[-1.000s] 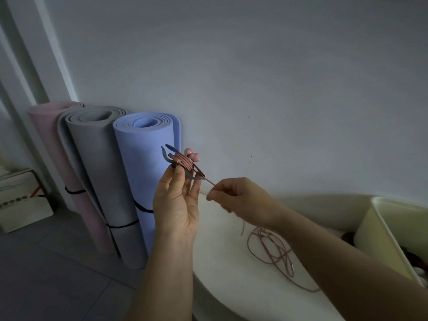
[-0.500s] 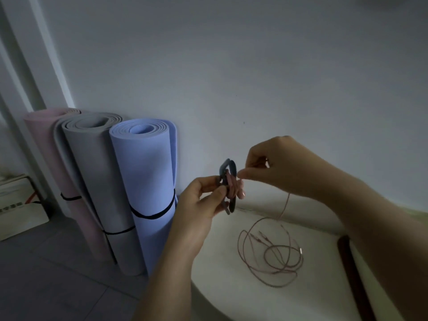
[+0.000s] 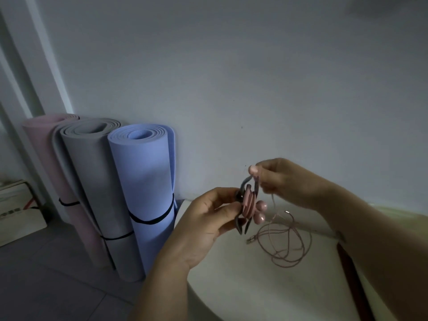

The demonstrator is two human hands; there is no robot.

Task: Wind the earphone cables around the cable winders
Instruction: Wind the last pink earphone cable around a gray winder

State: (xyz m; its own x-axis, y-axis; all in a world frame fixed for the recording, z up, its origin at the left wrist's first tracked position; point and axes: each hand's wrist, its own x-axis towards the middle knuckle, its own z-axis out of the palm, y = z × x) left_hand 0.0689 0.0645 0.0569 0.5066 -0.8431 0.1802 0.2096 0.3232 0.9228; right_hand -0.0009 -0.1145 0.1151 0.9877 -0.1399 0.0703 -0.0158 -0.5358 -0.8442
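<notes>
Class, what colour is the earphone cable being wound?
Pink: the cable shows best in the head view, over the pale table.

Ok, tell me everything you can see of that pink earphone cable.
The earphone cable is thin, pink and looks rubbery. Several turns sit wound round the dark grey winder, which the left hand holds; two rounded earbuds hang beside the coil. The right hand pinches a strand above the winder. The rest drops to the white table in loose loops, ending in a metal plug.

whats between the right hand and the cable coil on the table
In the head view, only a hanging strand of pink cable joins the right hand to the coil.
</notes>
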